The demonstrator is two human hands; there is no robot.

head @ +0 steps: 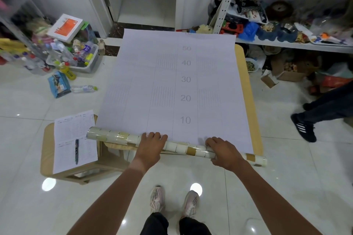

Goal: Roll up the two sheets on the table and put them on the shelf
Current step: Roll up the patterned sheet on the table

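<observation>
Both hands curl over a patterned roll (177, 148) at the table's (248, 82) near edge: left hand (151, 146), right hand (222, 151). One sheet looks fully rolled; the white numbered sheet (172, 86) lies flat, unrolled. Nothing has reached the shelf (286, 43) yet.

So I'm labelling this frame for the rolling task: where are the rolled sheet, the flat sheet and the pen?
rolled sheet (114, 136): head view, on its bare left stretch.
flat sheet (168, 82): head view, on its printed middle.
pen (76, 151): head view, mid-barrel, lying on the form.
</observation>
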